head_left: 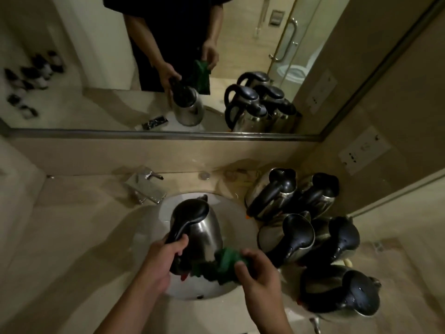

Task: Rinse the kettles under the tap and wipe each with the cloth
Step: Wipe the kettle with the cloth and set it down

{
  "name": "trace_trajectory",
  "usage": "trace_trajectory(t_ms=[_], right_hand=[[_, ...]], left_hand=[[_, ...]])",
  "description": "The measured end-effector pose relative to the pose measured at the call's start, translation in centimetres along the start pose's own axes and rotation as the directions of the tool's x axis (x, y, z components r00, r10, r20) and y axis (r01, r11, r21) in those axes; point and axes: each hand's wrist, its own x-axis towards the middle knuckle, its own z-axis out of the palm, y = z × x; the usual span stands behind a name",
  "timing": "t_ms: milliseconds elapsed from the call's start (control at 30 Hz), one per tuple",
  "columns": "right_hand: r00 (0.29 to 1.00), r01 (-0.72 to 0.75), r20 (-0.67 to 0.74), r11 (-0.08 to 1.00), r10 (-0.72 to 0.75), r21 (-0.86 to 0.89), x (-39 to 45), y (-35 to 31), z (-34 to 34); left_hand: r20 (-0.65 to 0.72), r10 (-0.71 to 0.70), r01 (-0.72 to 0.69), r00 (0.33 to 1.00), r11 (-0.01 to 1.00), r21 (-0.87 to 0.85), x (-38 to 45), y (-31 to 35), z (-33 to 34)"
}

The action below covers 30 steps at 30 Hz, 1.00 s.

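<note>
Here the tabletop (pixel 72 237) carries five kettles (pixel 298 237) right of the sink (pixel 240 213); over it one steel kettle (pixel 204 227), handle gripped by the left hand (pixel 166 256), right hand (pixel 257 273) pressing the bunched green cloth (pixel 224 263) to its base

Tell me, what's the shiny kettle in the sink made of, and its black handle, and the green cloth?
The kettle body looks like polished steel: silvery, with reflections. Its handle seems to be smooth black plastic, with a dull sheen. The green cloth looks like soft fabric, since it bunches and folds in the right hand, though its exact weave is unclear.
</note>
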Motion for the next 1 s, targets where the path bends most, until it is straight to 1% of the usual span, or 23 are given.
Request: trace_trajectory(t_ms=[67,133,167,233,267,333,367,400,467,500,533,567,600,633,667,700,733,800,833,867,900,967,1000], right_hand=[[0.985,0.160,0.061,0.986,-0.163,0.051,-1.0,-3.8,1.3],[0.930,0.361,0.096,0.931,-0.356,-0.044,-0.8,-5.8,2.7],[0.871,0.491,0.126,0.859,-0.476,-0.144,-0.3,-6.5,3.4],[0.693,0.709,0.198,0.606,-0.693,-0.361,1.5,-7.5,4.5],[0.621,0.752,0.215,0.496,-0.754,-0.435,2.3,-7.7,4.9],[0.554,0.766,0.202,0.400,-0.808,-0.503,3.5,-8.4,5.3],[0.567,0.753,0.176,0.420,-0.805,-0.506,3.7,-9.2,5.6],[0.614,0.733,0.151,0.489,-0.775,-0.472,3.6,-10.3,5.9],[0.791,0.604,0.099,0.748,-0.603,-0.274,3.9,-12.7,6.6],[0.876,0.481,0.091,0.870,-0.473,-0.110,4.9,-14.0,6.9],[0.937,0.335,0.098,0.942,-0.335,0.020,5.7,-15.5,7.0],[0.968,0.209,0.131,0.977,-0.213,0.044,6.4,-16.7,7.2],[0.972,0.181,0.158,0.983,-0.175,-0.024,6.7,-17.4,7.6],[0.960,0.251,0.167,0.956,-0.226,-0.153,6.7,-17.4,7.9],[0.925,0.378,0.165,0.878,-0.343,-0.293,6.2,-16.9,8.3],[0.852,0.522,0.180,0.768,-0.492,-0.370,5.4,-15.9,8.6],[0.741,0.660,0.217,0.632,-0.635,-0.406,4.5,-14.6,8.8],[0.518,0.836,0.340,0.379,-0.785,-0.397,3.8,-11.4,8.3],[0.463,0.867,0.367,0.326,-0.807,-0.377,4.1,-9.8,7.7],[0.462,0.874,0.375,0.342,-0.804,-0.346,4.3,-8.9,7.2],[0.529,0.845,0.355,0.444,-0.771,-0.297,4.7,-8.5,6.9],[0.759,0.644,0.238,0.753,-0.606,-0.137,5.5,-9.3,7.3],[0.881,0.449,0.172,0.893,-0.442,-0.007,6.4,-10.2,7.8]], left_hand=[[0.079,0.040,-0.037,0.996,0.998,-0.041,-2.0,1.7,0.2],[0.148,0.068,-0.053,0.987,0.994,-0.100,-4.1,3.2,0.5],[0.171,0.083,-0.061,0.982,0.990,-0.127,-4.8,3.8,0.7],[0.181,0.104,-0.074,0.978,0.983,-0.167,-6.5,5.3,1.4],[0.183,0.108,-0.072,0.977,0.979,-0.193,-7.3,6.0,1.4],[0.210,0.138,-0.084,0.968,0.965,-0.250,-8.5,7.1,1.6],[0.218,0.164,-0.105,0.962,0.960,-0.260,-8.7,7.4,1.6],[0.218,0.189,-0.130,0.958,0.957,-0.259,-9.3,7.8,1.7],[0.195,0.239,-0.195,0.951,0.956,-0.221,-9.8,8.1,1.7],[0.196,0.255,-0.217,0.947,0.956,-0.196,-9.8,8.1,1.8],[0.202,0.258,-0.224,0.945,0.959,-0.175,-9.9,8.1,1.9],[0.209,0.267,-0.238,0.941,0.959,-0.155,-10.1,8.1,2.1],[0.195,0.277,-0.252,0.941,0.957,-0.144,-10.2,8.1,2.1],[0.186,0.292,-0.266,0.938,0.952,-0.154,-10.1,8.1,2.1],[0.178,0.286,-0.258,0.941,0.951,-0.169,-10.0,8.1,2.0],[0.177,0.282,-0.249,0.943,0.950,-0.188,-9.9,8.2,1.8],[0.173,0.272,-0.235,0.947,0.950,-0.205,-9.8,8.3,1.5],[0.192,0.246,-0.194,0.950,0.948,-0.252,-9.4,8.3,0.8],[0.209,0.233,-0.173,0.950,0.947,-0.270,-9.4,8.3,0.6],[0.212,0.218,-0.156,0.953,0.949,-0.274,-9.5,8.4,0.4],[0.199,0.212,-0.154,0.957,0.950,-0.271,-9.5,8.4,0.3],[0.154,0.206,-0.171,0.966,0.962,-0.212,-9.5,8.3,0.2],[0.137,0.212,-0.189,0.968,0.969,-0.162,-9.6,8.2,0.2]])
